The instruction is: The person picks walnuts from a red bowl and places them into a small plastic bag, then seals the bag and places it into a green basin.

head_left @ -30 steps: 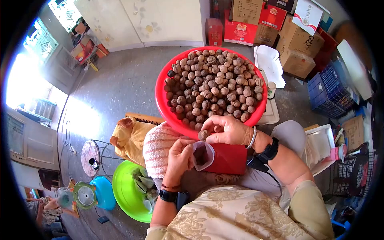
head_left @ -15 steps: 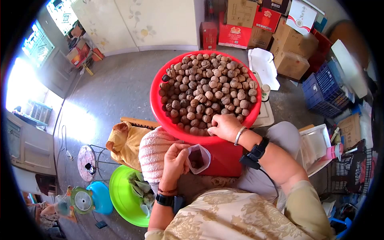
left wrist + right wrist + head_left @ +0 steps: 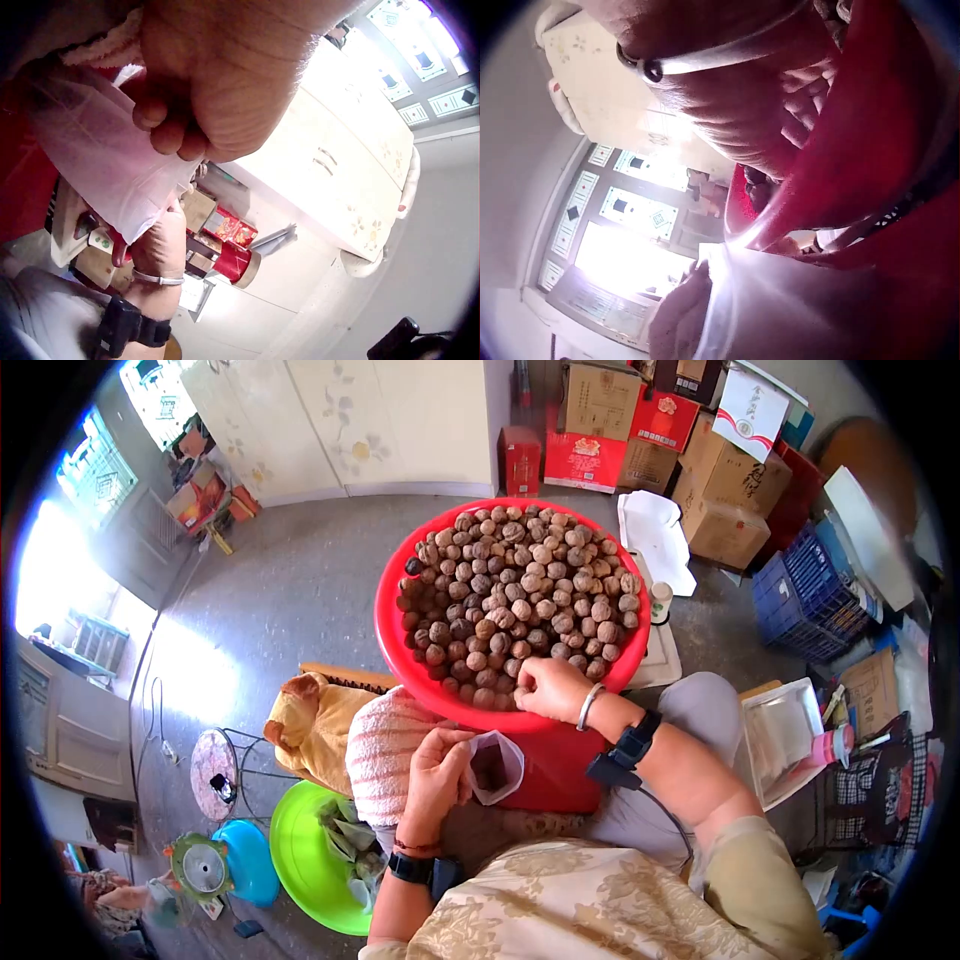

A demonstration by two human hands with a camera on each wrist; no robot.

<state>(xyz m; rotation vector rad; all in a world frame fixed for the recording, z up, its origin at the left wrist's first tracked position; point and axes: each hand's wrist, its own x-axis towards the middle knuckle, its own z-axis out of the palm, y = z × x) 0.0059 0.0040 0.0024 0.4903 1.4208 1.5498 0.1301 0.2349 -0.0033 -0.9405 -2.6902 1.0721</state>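
My left hand (image 3: 437, 772) pinches the rim of a small translucent white bag (image 3: 511, 772). The bag's mouth faces up and something brown lies inside. In the left wrist view the bag (image 3: 112, 161) hangs under my curled fingers. Just beyond it, my right hand (image 3: 560, 689) reaches over the near rim of a large red basin (image 3: 388, 625) heaped with walnuts (image 3: 520, 585). Its fingers bend down onto the nearest walnuts. The basin wall (image 3: 870, 135) hides those fingertips in the right wrist view, so I cannot tell whether they grip a walnut.
Below the basin is a red surface (image 3: 560, 770). A striped towel (image 3: 385, 755) covers the left knee. On the left stand a green basin (image 3: 300, 860), a blue basin (image 3: 250, 865) and a round-topped stool (image 3: 210, 760). Cartons (image 3: 730, 485) and a blue crate (image 3: 805, 600) line the right.
My right hand has gone from pinching a walnut above the bag's mouth to the walnuts at the basin's near edge. My left hand keeps its hold on the bag.
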